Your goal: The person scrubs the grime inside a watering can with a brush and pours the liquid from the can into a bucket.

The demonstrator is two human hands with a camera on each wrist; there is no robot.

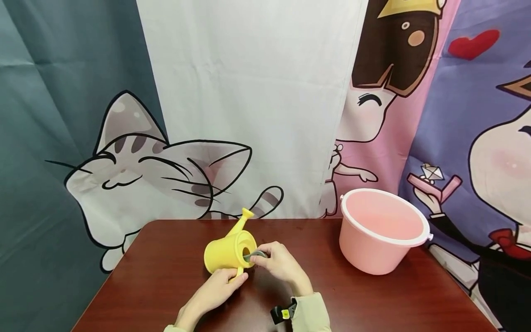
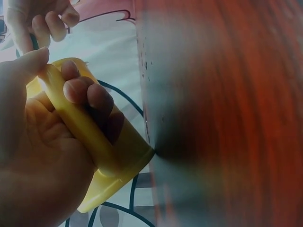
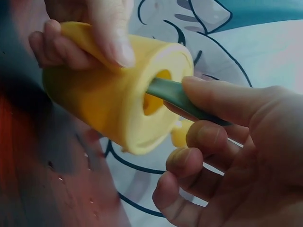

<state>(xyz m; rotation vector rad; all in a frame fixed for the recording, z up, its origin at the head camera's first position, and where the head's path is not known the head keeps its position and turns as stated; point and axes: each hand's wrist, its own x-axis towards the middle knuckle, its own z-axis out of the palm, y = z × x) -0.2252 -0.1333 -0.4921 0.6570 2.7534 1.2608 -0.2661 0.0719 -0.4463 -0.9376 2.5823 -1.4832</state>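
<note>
Bucket [image 1: 367,256] stands on the bench [image 1: 398,302] by cartoon cloth [image 1: 265,92], away from the left hand [image 1: 219,287] gripping a watering can [image 1: 221,256] and right hand [image 1: 282,263] pinching something green [image 3: 177,95].

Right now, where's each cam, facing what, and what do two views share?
Head: on the head, facing forward and down at the table; left hand, right hand and sleeves show.
Left wrist: worn there, facing the yellow watering can; left hand close, right hand upper left.
Right wrist: worn there, facing the can's opening and a green piece; right hand close, left hand at top.
Shared by both wrist views: the can and both hands.
</note>
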